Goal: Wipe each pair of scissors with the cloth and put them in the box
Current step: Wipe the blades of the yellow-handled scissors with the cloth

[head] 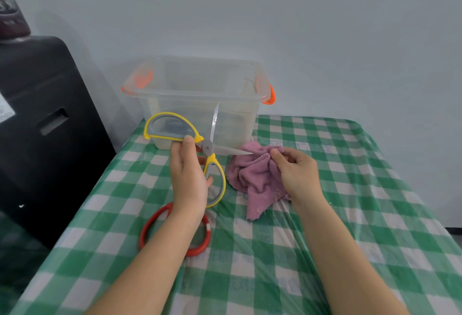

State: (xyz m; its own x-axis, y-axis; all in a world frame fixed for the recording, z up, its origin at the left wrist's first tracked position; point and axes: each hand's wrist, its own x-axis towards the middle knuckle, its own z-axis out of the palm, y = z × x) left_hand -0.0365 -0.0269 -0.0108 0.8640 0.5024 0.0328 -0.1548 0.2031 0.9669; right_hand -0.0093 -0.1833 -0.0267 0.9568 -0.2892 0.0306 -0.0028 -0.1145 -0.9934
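Note:
My left hand (187,172) grips the yellow-and-grey scissors (207,146) near their pivot, blades spread wide: one blade points up in front of the box, the other points right toward the cloth. My right hand (295,172) pinches the crumpled pink cloth (252,177), which lies on the table just right of the scissors, its top by the lower blade's tip. The clear plastic box (200,94) with orange latches stands behind, at the table's far left. Red handle loops of a second pair of scissors (200,247) lie under my left forearm, blades hidden.
The table (337,214) has a green-and-white checked cover under clear plastic. A large black case (45,127) stands close to the table's left edge. A grey wall rises right behind the box.

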